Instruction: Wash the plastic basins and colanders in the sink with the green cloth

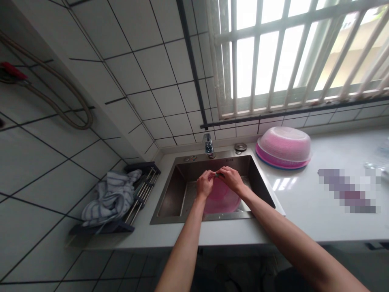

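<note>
My left hand (205, 183) and my right hand (230, 179) meet above the sink (172, 198), fingertips close together. Between them shows a small, slim green thing (216, 174), too small to name. Both hands are closed, pinching at it. Below them in the sink sits a translucent pink plastic basin (223, 199), partly hidden by my hands and right forearm. What lies inside the basin I cannot make out. Behind my hands stands a chrome faucet (208, 145) at the sink's back rim.
On the counter (299, 202) to the right rests a pink basin with a clear one upturned over it (284, 147). A metal drain plug (240, 147) lies behind the sink. Left of it, a rack (145, 190) bears striped cloths (111, 197). A blurred patch covers something at far right.
</note>
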`<control>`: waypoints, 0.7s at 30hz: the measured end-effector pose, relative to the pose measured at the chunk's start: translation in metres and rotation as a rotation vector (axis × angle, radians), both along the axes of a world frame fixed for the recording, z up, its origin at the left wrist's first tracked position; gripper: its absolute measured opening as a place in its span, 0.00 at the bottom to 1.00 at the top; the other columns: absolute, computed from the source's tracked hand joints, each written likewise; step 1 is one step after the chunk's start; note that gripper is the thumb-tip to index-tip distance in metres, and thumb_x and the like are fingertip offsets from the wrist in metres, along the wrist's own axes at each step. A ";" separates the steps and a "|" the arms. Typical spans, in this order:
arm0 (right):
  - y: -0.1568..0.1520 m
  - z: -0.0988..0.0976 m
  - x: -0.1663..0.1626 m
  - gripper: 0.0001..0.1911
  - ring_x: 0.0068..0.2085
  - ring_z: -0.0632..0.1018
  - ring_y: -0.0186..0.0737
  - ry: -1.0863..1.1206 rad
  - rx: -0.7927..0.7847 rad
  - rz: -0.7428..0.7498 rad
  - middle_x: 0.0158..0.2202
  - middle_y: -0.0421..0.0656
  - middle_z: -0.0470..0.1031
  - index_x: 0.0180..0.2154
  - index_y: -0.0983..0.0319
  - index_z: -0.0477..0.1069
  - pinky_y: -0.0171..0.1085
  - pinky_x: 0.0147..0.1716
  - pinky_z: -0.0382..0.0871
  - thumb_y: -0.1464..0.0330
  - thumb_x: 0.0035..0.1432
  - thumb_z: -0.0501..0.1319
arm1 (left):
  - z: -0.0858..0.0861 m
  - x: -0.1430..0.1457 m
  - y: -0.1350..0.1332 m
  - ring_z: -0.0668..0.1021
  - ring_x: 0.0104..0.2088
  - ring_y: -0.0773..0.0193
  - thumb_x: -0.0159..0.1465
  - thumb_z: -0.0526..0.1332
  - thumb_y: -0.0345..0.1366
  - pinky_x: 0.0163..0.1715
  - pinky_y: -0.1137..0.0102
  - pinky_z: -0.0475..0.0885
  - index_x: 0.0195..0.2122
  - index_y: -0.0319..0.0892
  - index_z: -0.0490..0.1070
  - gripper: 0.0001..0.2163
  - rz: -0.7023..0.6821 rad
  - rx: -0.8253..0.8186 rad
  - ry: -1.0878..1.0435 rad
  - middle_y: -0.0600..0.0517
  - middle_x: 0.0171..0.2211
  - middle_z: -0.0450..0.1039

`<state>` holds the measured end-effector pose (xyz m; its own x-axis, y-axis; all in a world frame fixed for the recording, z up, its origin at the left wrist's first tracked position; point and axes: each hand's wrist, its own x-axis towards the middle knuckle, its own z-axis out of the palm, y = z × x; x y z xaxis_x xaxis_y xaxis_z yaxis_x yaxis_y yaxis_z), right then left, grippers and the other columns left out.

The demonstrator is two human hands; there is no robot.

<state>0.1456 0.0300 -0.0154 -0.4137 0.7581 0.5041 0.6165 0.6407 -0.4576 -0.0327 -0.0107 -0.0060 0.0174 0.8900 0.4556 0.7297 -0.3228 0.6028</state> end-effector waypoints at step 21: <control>0.010 -0.001 0.018 0.10 0.46 0.84 0.43 0.174 -0.056 -0.035 0.46 0.44 0.84 0.47 0.57 0.83 0.37 0.48 0.75 0.72 0.65 0.66 | 0.011 -0.013 0.002 0.82 0.51 0.60 0.65 0.62 0.23 0.56 0.65 0.75 0.51 0.48 0.78 0.17 0.032 0.153 -0.021 0.51 0.49 0.82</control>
